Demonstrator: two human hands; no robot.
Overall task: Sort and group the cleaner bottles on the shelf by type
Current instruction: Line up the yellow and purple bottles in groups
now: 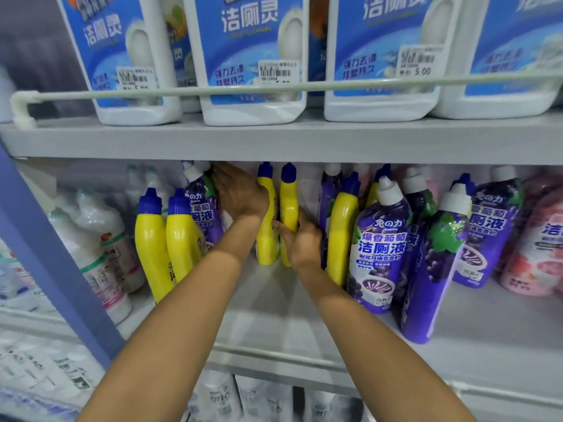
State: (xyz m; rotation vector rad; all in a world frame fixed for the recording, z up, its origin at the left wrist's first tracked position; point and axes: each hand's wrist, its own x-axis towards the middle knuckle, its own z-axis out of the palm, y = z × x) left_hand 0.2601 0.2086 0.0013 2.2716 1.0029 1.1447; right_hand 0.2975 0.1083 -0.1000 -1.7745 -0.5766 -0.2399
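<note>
Both my arms reach into the middle shelf (304, 324). My right hand (301, 243) is wrapped around the lower body of a yellow bottle with a blue cap (288, 205), standing deep at the centre. A second yellow bottle (265, 239) stands touching it on the left. My left hand (240, 193) lies against that second bottle's left side with fingers reaching back next to a purple grape-label bottle (202, 208); whether it grips anything is hidden. Two more yellow bottles (152, 239) stand at front left, another yellow bottle (342, 236) stands right of my right hand.
Several purple bottles (380, 248) crowd the right half, with pink bottles (539, 245) at far right. White bottles (100, 248) stand at the left by a blue upright post (51, 254). Large blue-label jugs (249, 56) fill the shelf above behind a rail.
</note>
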